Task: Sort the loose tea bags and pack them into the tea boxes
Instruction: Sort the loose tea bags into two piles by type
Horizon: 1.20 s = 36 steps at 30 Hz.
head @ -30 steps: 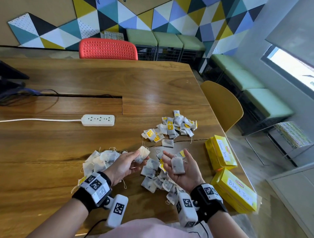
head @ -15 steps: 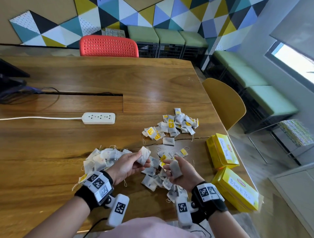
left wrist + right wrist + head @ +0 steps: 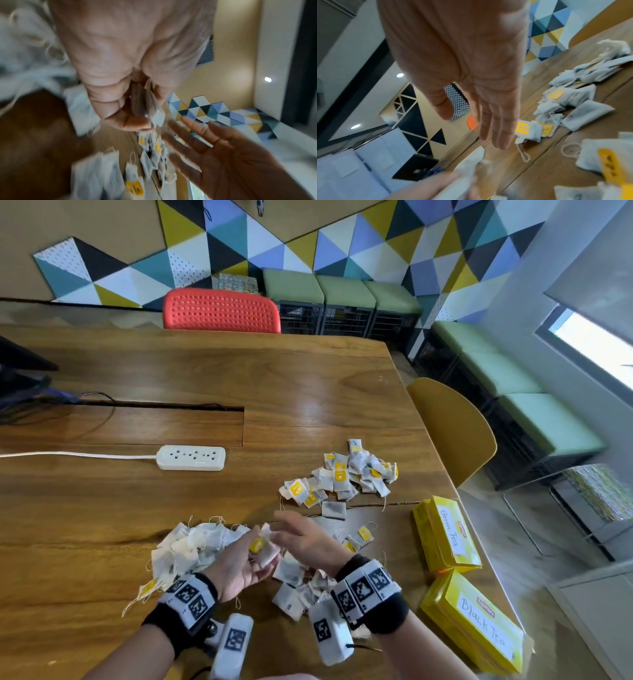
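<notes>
A: Start with the head view. What are your hands doing?

B: Your left hand (image 3: pixel 239 568) sits at about 6 o'clock on the wooden table (image 3: pixel 308 385), fingers curled round a small stack of tea bags (image 3: pixel 263 549) with a yellow tag on top. Your right hand (image 3: pixel 308 539) is just beside it at 5 o'clock, fingers spread and holding nothing.

A: And the rest of the tea bags?

B: A pale pile (image 3: pixel 191 546) touches your left hand at 7 o'clock. A yellow-tagged pile (image 3: pixel 346 474) lies near 1 o'clock, well apart from your hands. More loose bags (image 3: pixel 298 583) lie beneath your wrists. The box marked Green Tea (image 3: pixel 445 535) is at 3 o'clock, the Black Tea box (image 3: pixel 479 625) at 4 o'clock, both at the table's right edge. A white power strip (image 3: pixel 191 457) lies at 10 o'clock.

A: Left wrist view?

B: Blurred, but your left hand (image 3: pixel 130 65) pinches the stack (image 3: pixel 145 102) between thumb and fingers; the right hand's (image 3: pixel 231 162) open palm is at 4 o'clock.

A: Right wrist view?

B: Your right hand (image 3: pixel 471 67) has straight fingers close together, empty, above the table; tagged bags (image 3: pixel 556 105) lie at 3 o'clock.
</notes>
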{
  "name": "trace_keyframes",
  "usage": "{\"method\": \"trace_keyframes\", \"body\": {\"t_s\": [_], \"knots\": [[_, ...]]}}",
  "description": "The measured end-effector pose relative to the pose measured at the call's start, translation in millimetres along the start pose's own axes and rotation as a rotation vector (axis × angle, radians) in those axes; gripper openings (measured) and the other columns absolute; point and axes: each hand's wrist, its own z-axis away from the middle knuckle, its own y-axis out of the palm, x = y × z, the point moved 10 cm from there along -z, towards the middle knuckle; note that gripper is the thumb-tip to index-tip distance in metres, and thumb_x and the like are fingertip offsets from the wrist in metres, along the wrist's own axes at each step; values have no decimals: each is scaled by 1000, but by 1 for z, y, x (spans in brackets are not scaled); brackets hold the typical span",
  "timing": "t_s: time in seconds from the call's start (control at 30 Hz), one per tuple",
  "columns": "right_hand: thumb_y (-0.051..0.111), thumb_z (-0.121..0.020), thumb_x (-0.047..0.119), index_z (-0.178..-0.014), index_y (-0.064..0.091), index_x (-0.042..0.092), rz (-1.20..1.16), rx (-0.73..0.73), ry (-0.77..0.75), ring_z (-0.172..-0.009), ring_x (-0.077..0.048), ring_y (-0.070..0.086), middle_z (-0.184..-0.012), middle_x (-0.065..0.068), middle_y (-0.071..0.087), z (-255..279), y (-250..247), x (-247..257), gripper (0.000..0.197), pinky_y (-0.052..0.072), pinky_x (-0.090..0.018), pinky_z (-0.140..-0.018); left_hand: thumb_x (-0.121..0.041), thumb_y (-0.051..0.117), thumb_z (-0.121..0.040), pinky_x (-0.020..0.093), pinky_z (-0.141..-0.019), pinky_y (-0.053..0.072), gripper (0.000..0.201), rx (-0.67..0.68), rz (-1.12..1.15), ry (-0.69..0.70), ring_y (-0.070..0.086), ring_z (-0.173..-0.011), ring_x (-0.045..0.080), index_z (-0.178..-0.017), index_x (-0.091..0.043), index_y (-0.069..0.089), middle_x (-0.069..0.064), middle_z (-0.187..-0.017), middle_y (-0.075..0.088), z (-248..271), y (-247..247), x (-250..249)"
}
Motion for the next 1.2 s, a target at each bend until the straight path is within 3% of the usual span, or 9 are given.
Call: {"method": "trace_keyframes", "body": {"t_s": [0.17, 0.27, 0.37, 0.43, 0.63, 0.8, 0.9, 1.03, 1.2], "knots": [[53, -94, 13, -103, 58, 10, -173, -239, 62, -78, -17, 54, -84, -3, 57, -24, -79, -30, 12, 45, -26, -63, -37, 53, -96, 25, -60, 44, 21, -244, -743, 439, 61, -69, 27, -98, -16, 56, 5, -75, 62, 12, -50, -56], [54, -89, 21, -94, 56, 17, 17, -360, 106, -75, -15, 53, -78, 4, 55, -49, -133, -58, 8, 42, -21, -62, -30, 48, -98, 30, -78, 46, 29, -502, -1168, 677, 62, -96, 25, -118, -12, 60, 9, -105, 66, 26, -81, -79], [55, -92, 22, -119, 53, 13, 258, -423, 205, -99, -23, 57, -109, -2, 56, -73, -179, -72, 28, 43, -21, -67, -29, 44, -97, 32, -92, 49, 35, -621, -1388, 642, 56, -113, 20, -127, -16, 56, 7, -128, 58, 25, -100, -75], [59, -90, 24, -133, 46, 11, 389, -459, 266, -116, -30, 50, -132, -13, 44, -89, -203, -76, 47, 45, -30, -88, -35, 42, -98, 32, -100, 44, 41, -648, -1488, 565, 53, -118, 15, -136, -20, 49, 1, -141, 48, 21, -105, -68], [67, -75, 59, -142, 35, 31, 612, -451, 435, -136, -44, 23, -149, -20, 19, -136, -224, -85, 79, 35, -53, -107, -44, 40, -97, 30, -103, 43, 48, -715, -1496, 520, 50, -122, 12, -140, -22, 44, -3, -142, 47, 18, -103, -77], [64, -79, 59, -135, 42, 31, 800, -362, 490, -130, -40, 32, -143, -16, 30, -161, -212, -94, 66, 38, -49, -103, -24, 48, -96, 22, -88, 51, 42, -697, -1471, 506, 57, -97, 4, -138, -27, 46, -7, -129, 56, 12, -106, -80], [57, -90, 32, -137, 43, 33, 801, -393, 406, -125, -38, 35, -136, -13, 35, -167, -215, -89, 48, 43, -48, -96, -17, 56, -91, 20, -73, 54, 38, -717, -1469, 471, 56, -81, 4, -129, -25, 58, -5, -119, 62, 11, -112, -79], [55, -91, 11, -131, 55, 16, 679, -443, 312, -120, -36, 50, -130, -16, 55, -162, -235, -81, 40, 45, -42, -99, -21, 50, -94, 17, -72, 51, 35, -765, -1515, 435, 57, -82, 2, -127, -27, 58, -9, -118, 62, 16, -112, -83], [72, -84, 20, -136, 52, 9, 201, -636, 382, -116, -33, 57, -130, -16, 59, -124, -280, -98, 56, 49, -37, -94, -29, 41, -99, 18, -84, 42, 34, -846, -1541, 384, 55, -95, 0, -132, -29, 49, -14, -118, 59, 31, -109, -98]]}}
